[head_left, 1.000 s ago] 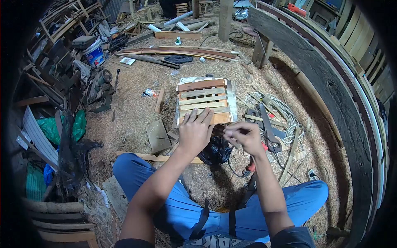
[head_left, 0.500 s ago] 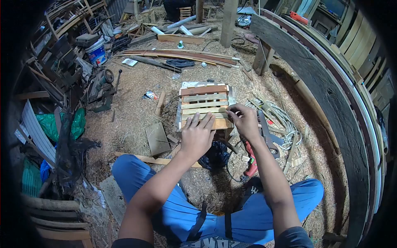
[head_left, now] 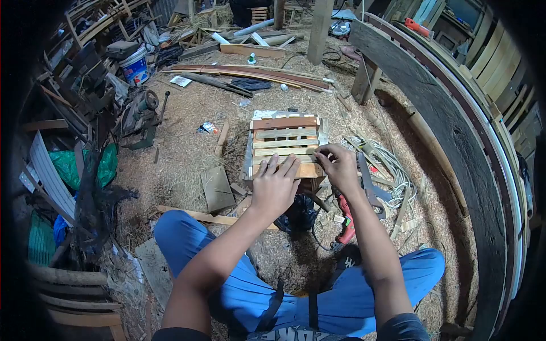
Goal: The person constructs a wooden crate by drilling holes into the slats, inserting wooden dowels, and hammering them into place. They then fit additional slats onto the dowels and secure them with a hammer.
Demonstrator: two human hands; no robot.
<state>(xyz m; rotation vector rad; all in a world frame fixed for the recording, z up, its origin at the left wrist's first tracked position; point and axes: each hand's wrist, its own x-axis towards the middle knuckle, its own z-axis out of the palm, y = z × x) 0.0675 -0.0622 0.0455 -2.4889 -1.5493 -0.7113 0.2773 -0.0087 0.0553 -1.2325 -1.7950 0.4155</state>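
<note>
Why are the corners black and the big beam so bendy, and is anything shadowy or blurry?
In the head view, the lens probably makes the black corners and bends the beam; a shadow darkens the floor near the black bag; the left hand looks fairly sharp.

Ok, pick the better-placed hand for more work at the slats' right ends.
Probably the right hand: its fingertips are at that side of the slats, while the left hand lies spread across their near part.

Beyond the slatted wooden piece (head_left: pixel 285 135), reddish-brown and pale tan in stripes, a bucket (head_left: pixel 135 68) is showing blue and white; nearer than it, trousers (head_left: pixel 239 284) are glowing blue, a power tool (head_left: pixel 346 219) red.
</note>
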